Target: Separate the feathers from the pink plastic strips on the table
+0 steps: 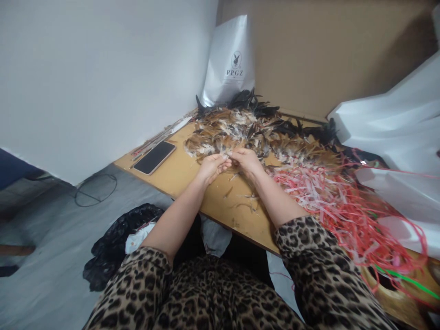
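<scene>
My left hand (216, 167) and my right hand (246, 160) meet over the table, thumbs and fingers pinched together. Between the fingertips is a small pale bit that looks like the base of feathers, partly hidden by the fingers. Just behind them lies a heap of brown and white feathers (223, 123), with black feathers (245, 101) along its back. A further row of brown feathers (302, 149) is to the right of my right hand. A few loose feathers (250, 197) are scattered on the tabletop in front of my right wrist.
A phone (154, 157) lies on the wooden table (182, 176) at the left. A tangle of red and white ribbon strips (340, 206) spreads under and beyond my right forearm. A silver bag (230, 59) stands at the back; a black plastic bag (120, 243) is on the floor.
</scene>
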Available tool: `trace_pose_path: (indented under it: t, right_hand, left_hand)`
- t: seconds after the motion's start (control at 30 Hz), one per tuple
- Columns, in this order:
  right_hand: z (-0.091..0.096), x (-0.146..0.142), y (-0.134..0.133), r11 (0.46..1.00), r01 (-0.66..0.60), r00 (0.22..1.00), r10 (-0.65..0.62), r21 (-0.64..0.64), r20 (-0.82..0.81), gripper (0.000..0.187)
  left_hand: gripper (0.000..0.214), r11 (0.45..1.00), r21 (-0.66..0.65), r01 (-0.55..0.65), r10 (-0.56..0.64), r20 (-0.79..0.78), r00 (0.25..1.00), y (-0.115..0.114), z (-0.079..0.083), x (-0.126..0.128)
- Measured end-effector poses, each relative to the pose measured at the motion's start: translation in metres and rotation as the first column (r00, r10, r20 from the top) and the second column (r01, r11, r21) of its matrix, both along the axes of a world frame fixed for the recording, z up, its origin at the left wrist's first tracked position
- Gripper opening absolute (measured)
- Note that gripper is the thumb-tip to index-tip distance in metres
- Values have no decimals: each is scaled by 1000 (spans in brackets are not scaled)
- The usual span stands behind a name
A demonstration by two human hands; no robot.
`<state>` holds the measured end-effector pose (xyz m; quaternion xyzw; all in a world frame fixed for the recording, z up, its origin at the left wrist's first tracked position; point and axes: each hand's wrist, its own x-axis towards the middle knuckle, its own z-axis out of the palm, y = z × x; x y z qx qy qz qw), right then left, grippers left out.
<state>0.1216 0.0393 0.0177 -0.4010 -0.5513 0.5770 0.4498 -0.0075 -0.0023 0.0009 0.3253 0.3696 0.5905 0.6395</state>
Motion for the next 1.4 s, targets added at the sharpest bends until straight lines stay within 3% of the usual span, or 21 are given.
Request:
trace_pose_path:
  t: [0.2,0.5,0.7,0.9,1.03,1.13,1.23,1.33,1.4]
  right_hand:
    - [1,2,-1,1000,-15,1000,15,-6,11,35]
    - [1,6,1,998,-55,998,55,-12,27,31]
    - [6,6,-2,996,-53,998,54,-68,18,33]
    - [13,9,-3,997,-81,990,80,-5,119,33]
    - [23,22,3,981,-172,954,142,93,265,32]
    - [33,39,8,941,-265,844,121,210,522,25]
    - [42,54,9,892,-387,602,53,233,797,18]
    - [46,55,5,858,-453,366,-68,242,928,14]
    - [46,51,1,838,-486,282,-117,247,952,15]
  left_hand:
    - [7,997,-42,62,-61,13,998,-1,1,-1]
    - [16,996,-6,94,-94,-118,989,-5,3,-1]
    - [13,995,-4,96,-96,-102,990,-2,-1,-1]
    - [15,994,7,110,-109,-126,986,-1,-3,-2]
    - [16,996,33,83,-78,-135,988,-1,-2,-2]
    - [16,999,30,19,-15,-132,991,-1,0,-2]
    - [16,999,14,-33,35,-135,990,0,2,-2]
    - [16,999,16,-52,53,-117,992,0,3,-2]
    - [15,998,16,-55,57,-101,993,0,4,-2]
